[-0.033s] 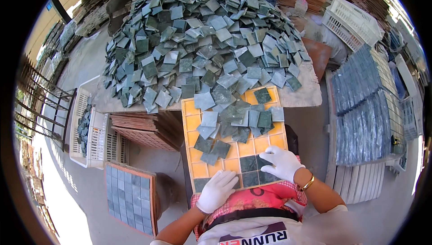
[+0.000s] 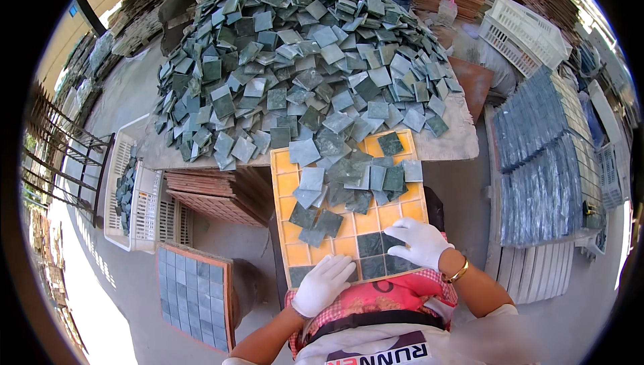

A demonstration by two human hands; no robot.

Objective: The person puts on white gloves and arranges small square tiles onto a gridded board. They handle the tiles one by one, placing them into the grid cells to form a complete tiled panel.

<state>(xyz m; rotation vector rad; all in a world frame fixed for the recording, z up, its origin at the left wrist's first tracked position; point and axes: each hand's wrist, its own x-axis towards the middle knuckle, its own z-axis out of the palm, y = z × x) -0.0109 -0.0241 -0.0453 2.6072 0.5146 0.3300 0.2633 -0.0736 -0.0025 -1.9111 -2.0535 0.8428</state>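
Across my lap and the bench edge lies a yellow grid tray (image 2: 288, 234) with light dividers. My left hand (image 2: 323, 286), in a white glove, lies flat over the tray's near row, fingers extended, partly covering the dark tiles there. My right hand (image 2: 420, 243), also gloved, rests at the tray's right side. Its thumb and fingers are apart over dark green square tiles (image 2: 370, 245) set in the cells; the fingertips touch or hover just above them, I cannot tell which. Loose green-grey tiles (image 2: 329, 223) lie scattered over the tray's middle and far part.
A large heap of square stone tiles (image 2: 295, 63) covers the bench (image 2: 459, 138). White crates (image 2: 137, 211) stand left, beside stacked brown boards (image 2: 211, 194). A tile-filled panel (image 2: 192, 294) sits lower left. Wrapped tile stacks (image 2: 543, 177) stand right.
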